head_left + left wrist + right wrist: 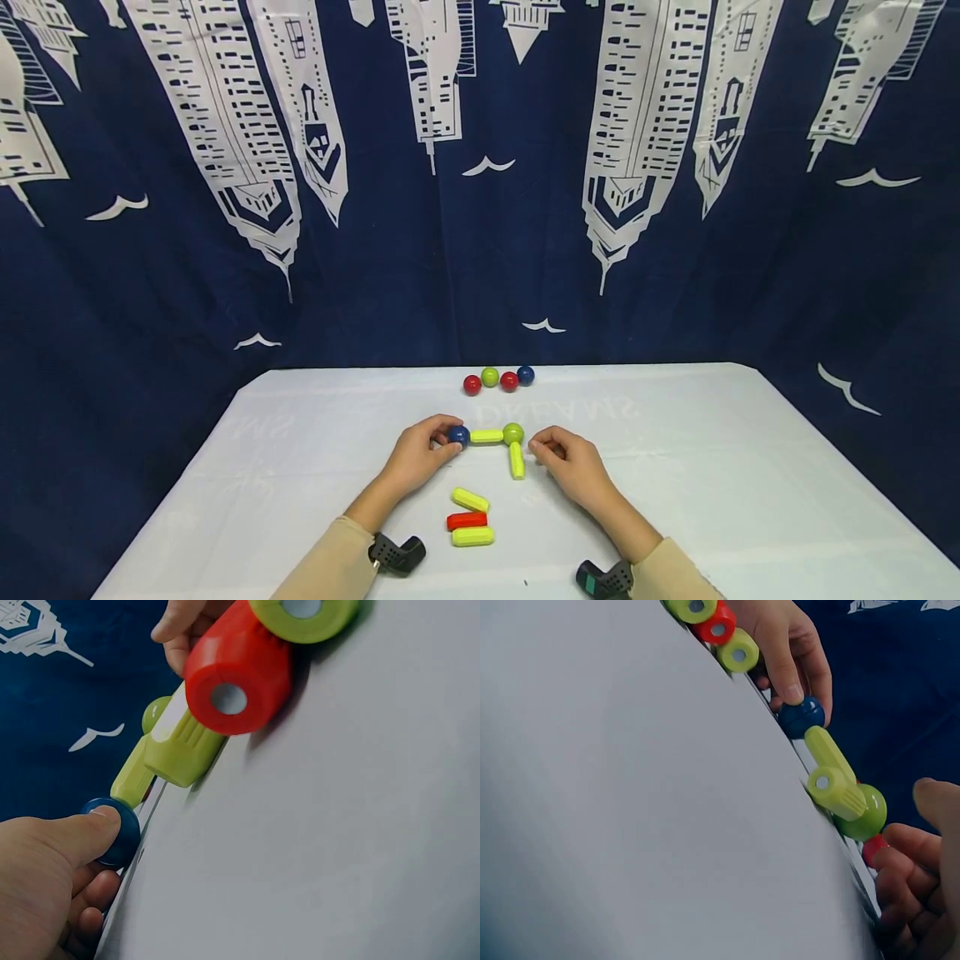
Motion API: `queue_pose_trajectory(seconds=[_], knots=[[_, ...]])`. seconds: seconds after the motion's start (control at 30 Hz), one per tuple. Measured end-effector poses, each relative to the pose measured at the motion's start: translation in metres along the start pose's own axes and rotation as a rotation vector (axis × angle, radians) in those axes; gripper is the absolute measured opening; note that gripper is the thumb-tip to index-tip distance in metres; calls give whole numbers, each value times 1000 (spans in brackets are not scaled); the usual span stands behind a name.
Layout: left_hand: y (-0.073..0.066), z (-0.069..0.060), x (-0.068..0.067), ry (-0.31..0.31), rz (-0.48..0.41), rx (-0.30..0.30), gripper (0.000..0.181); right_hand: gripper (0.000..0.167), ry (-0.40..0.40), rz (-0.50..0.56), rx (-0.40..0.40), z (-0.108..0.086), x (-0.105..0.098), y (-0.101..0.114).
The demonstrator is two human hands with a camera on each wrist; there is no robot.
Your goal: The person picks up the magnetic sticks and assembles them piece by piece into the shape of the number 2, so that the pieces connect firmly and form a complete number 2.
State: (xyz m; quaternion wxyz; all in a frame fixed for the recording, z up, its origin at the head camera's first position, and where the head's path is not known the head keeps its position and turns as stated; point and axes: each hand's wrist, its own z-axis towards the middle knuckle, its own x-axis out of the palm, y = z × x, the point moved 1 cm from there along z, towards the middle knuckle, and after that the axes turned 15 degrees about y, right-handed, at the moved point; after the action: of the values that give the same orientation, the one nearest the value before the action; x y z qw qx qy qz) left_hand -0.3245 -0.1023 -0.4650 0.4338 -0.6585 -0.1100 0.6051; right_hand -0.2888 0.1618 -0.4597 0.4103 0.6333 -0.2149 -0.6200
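My left hand (414, 457) pinches a blue ball (459, 435) between thumb and fingers; the left wrist view shows the thumb pressed on this ball (112, 834). A yellow-green magnetic rod (487, 436) joins the blue ball to a green ball (513, 433). From the green ball a second yellow-green rod (517, 461) points towards me, forming an angled piece on the table. To the right of the green ball, my right hand (572, 467) holds nothing. Its thumb stands apart from its loosely bent fingers in the right wrist view.
Nearer to me lie a yellow-green rod (470, 499), a red rod (467, 521) and another yellow-green rod (472, 537). Along the far edge of the white table (315, 467) sit two red balls (472, 385), a green ball (490, 377) and a blue ball (526, 375).
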Motion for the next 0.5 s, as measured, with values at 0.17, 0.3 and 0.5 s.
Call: queue_pose_trajectory(seconds=[0.17,0.3,0.5], knots=[[2,-1,0,0,-1,-2,31,16,-38,179,65,19,-6,-8],[2,-1,0,3,-3,-5,31,20,-47,247,106,40,-12,-14],[0,-1,-1,3,-7,4,32,32,-28,161,99,73,-30,-15]])
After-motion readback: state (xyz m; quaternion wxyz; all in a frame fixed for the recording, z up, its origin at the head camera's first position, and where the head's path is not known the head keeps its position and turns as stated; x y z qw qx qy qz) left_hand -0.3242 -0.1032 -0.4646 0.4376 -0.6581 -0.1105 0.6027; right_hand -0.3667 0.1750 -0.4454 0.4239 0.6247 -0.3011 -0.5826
